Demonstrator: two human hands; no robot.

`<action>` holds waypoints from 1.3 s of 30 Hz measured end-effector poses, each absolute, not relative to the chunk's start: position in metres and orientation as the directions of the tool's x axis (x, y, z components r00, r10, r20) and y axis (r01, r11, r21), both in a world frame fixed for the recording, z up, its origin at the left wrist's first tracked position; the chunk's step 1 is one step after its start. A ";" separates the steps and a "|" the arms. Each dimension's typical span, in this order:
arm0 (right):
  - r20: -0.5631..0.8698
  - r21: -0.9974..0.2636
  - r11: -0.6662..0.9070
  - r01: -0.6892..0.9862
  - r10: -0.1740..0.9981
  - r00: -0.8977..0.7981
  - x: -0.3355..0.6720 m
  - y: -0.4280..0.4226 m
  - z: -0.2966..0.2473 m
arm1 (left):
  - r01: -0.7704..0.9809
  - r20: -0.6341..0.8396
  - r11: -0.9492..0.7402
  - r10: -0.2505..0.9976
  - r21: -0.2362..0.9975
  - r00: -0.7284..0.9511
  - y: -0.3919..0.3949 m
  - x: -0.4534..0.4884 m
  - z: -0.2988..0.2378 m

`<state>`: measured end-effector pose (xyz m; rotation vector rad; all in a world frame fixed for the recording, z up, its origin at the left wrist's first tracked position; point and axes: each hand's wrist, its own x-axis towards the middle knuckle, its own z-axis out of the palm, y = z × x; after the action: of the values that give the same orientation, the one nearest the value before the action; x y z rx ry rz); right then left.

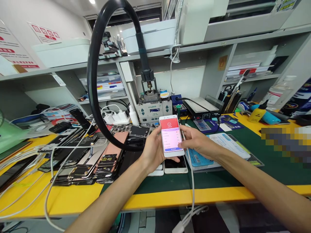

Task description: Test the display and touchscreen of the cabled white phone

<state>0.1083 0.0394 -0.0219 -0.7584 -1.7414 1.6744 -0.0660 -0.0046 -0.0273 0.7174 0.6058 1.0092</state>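
A white smartphone [172, 137] is held upright, its screen lit with a red band and face icon above a pale pink list. My left hand [155, 147] wraps round its left side and back, closed on it. At its right edge is my right hand [194, 139], fingers along the side and thumb touching the lower right of the screen. Below the held one, another white phone [176, 165] with a dark screen lies on the green mat [206, 181]. A white cable [191, 174] hangs just right of the held phone.
Stacks of dismantled phones [109, 158] lie on the left. A thick black hose [91, 74] arches from the hot-air station [155, 110]. Blue and white packets [218, 145] lie right, with bottles [279, 94] beyond. White cables [52, 181] trail over the yellow table edge [213, 194].
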 end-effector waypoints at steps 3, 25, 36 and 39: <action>0.037 -0.999 0.050 0.004 0.779 -0.626 0.106 0.039 -0.024 | -0.551 -0.123 0.350 0.905 0.758 0.406 -0.005 -0.065 -0.027; 0.007 -0.994 -0.053 -0.092 0.827 -0.562 0.101 0.040 -0.030 | -0.526 -0.126 0.332 0.913 0.783 0.388 -0.007 -0.062 -0.025; 0.016 -0.998 -0.020 -0.057 0.827 -0.562 0.102 0.039 -0.029 | -0.521 -0.116 0.318 0.916 0.792 0.384 -0.006 -0.063 -0.026; -0.018 -0.989 -0.098 -0.115 0.831 -0.556 0.102 0.039 -0.028 | -0.522 -0.115 0.319 0.915 0.791 0.386 -0.007 -0.063 -0.026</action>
<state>0.1018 0.0388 -0.0278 -0.8103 -1.4795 1.7379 -0.0626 -0.0070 -0.0261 0.7429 0.6280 1.0307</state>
